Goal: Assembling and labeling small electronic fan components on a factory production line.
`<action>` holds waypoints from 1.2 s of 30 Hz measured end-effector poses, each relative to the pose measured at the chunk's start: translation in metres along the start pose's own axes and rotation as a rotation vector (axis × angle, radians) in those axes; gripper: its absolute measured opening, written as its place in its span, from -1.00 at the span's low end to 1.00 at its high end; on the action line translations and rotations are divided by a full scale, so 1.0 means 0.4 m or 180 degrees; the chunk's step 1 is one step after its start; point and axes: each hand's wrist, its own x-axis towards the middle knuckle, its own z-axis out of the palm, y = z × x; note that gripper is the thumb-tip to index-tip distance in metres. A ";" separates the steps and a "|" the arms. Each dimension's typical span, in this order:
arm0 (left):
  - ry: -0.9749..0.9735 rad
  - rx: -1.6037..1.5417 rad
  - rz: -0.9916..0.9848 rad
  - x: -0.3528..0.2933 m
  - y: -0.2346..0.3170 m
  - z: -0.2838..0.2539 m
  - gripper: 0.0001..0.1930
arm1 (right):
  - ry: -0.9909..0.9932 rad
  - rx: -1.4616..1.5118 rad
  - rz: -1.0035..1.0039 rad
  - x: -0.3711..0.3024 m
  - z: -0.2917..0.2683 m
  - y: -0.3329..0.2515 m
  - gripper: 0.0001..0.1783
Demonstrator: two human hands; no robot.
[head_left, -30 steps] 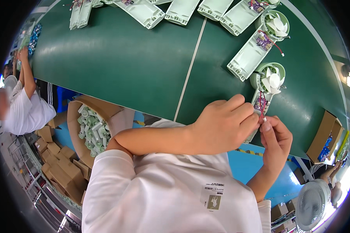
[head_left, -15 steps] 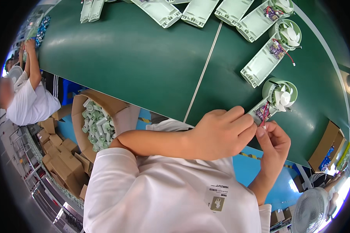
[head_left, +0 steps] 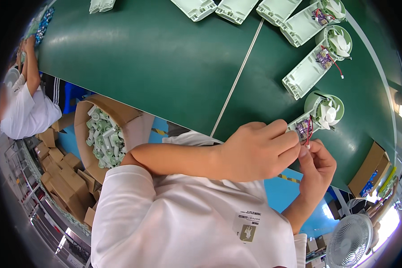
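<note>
At the table's near edge lies a pale green handheld fan housing (head_left: 310, 103), its white fan blades (head_left: 328, 114) facing up. My left hand (head_left: 260, 151) is closed over the housing's handle end and hides most of it. A small purple circuit board (head_left: 303, 127) sits in the part of the handle that shows. From it a red wire (head_left: 310, 129) runs down to a white connector (head_left: 307, 146). The thumb and fingers of my right hand (head_left: 318, 164) pinch at that connector.
Similar half housing (head_left: 304, 76) pieces line the far side of the green table (head_left: 156, 67). A carton (head_left: 131, 129) of pale green parts stands left below the edge. An open box (head_left: 368, 172) sits at right, beyond it a grey fan (head_left: 349, 240). Another person (head_left: 31, 107) works far left.
The whole view has shifted slightly, so table and parts appear moved a little. Both hands stay at the same housing, the right one still pinching at the wire's end.
</note>
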 end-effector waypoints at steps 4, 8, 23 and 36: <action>-0.0150 -0.0173 -0.0666 0.026 -0.002 -0.017 -0.75 | 0.0100 -0.0280 -0.0315 0.018 -0.002 0.000 -0.95; -0.0836 -0.0482 -0.1129 0.012 -0.019 -0.008 -0.78 | 0.0290 -0.0477 -0.0888 0.048 -0.005 0.034 -0.93; -0.1007 -0.0440 -0.1031 0.012 -0.020 0.014 -0.77 | 0.0124 -0.1411 -0.1936 0.086 -0.026 0.056 -0.92; -0.0959 -0.0298 -0.1013 0.008 -0.020 0.015 -0.76 | -0.0101 -0.1601 -0.1887 0.072 -0.080 0.047 -0.91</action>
